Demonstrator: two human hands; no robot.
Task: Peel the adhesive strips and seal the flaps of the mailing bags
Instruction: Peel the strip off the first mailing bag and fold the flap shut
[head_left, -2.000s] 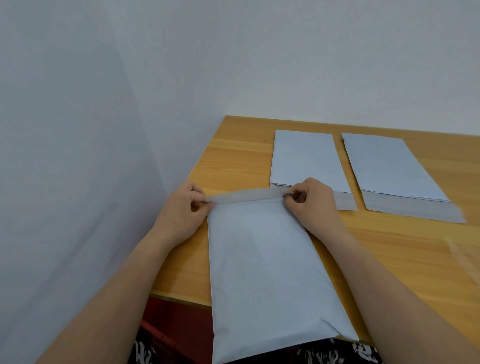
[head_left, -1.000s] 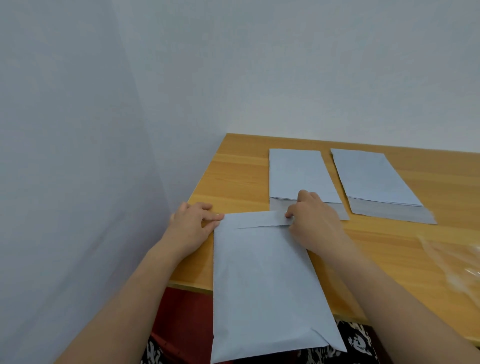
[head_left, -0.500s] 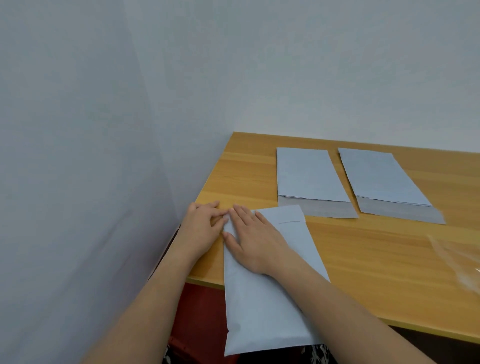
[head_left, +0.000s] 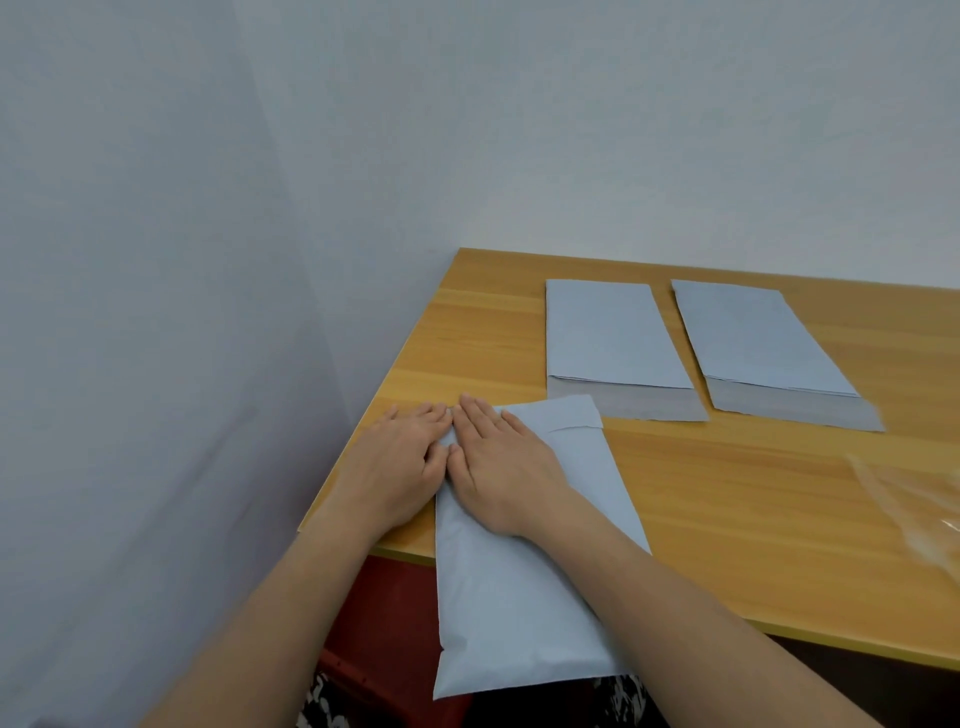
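A white mailing bag (head_left: 519, 587) lies at the table's near left corner, its lower end hanging over the front edge. Its flap (head_left: 566, 413) is folded down onto the bag. My right hand (head_left: 501, 460) lies flat with straight fingers pressing on the flap's left part. My left hand (head_left: 397, 460) rests flat beside it at the bag's left top corner, fingers on the table and bag edge. Two more white mailing bags (head_left: 613, 338) (head_left: 758, 343) lie farther back, each with its grey flap open toward me.
The wooden table (head_left: 727, 493) stands in a corner of white walls, the left wall close to my left arm. A crumpled clear plastic piece (head_left: 914, 514) lies at the right edge. Below the front edge are a red object and patterned cloth.
The flap went from being held up between both hands to folded down on the bag. My right hand slid left along the flap to meet my left hand.
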